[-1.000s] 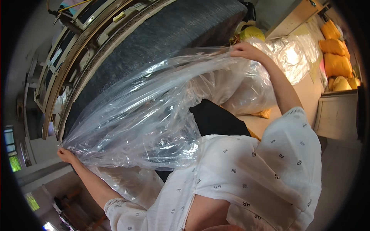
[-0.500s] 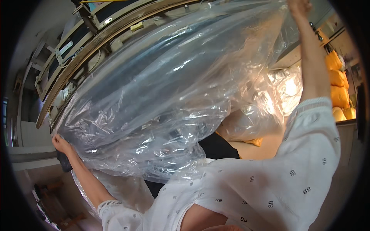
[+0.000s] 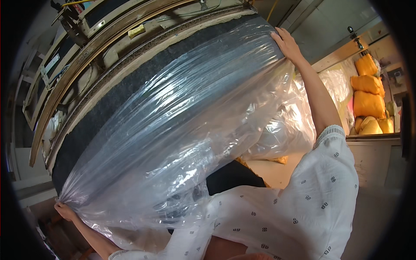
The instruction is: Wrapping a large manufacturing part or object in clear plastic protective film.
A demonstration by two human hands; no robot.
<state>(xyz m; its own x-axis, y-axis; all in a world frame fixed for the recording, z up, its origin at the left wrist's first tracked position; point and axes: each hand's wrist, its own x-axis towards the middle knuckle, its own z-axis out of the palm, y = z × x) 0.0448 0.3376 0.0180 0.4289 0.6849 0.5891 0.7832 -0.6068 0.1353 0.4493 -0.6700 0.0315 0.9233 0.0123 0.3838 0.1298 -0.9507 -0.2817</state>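
Note:
A large clear plastic sheet is stretched between my two hands, creased and shiny. It lies partly over a dark flat surface, and its near part hangs loosely in front of my body. At the surface's left end, my left hand is closed on a gathered corner of the sheet. My right hand presses at the far right corner of the dark surface, its fingers bent over the sheet's other end. Part of its grip is hidden.
A curved wooden rail and a metal bar run along the far side. More crumpled plastic lies at right under warm light. Several orange bundles are stacked on a shelf at the far right. A small yellow block rests by the rail.
Both hands have come down toward the dark surface, the right one also moving left. The raised sheet is now lower and pulled tauter, and more of the dark surface shows.

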